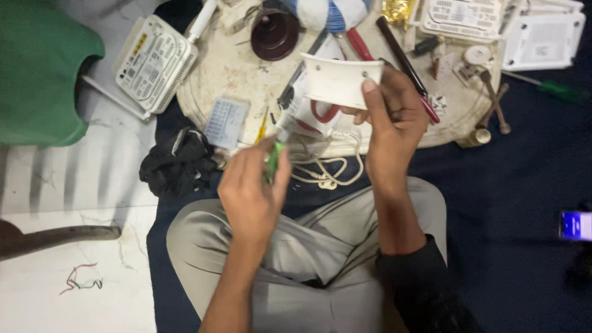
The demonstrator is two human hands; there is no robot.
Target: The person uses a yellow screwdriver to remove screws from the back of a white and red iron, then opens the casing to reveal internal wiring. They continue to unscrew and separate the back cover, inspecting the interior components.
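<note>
My right hand grips a white plastic device casing with a red part below it, held up over my lap. A cream cord hangs from the casing and loops down in front of the round board. My left hand is closed around a green-handled screwdriver, whose tip points up at the underside of the casing. Both hands are above my grey trousers.
A round, worn white board holds a dark red cup, red-handled tools, a small grey keypad and white routers. A black cloth lies left. A lit phone sits right on dark fabric.
</note>
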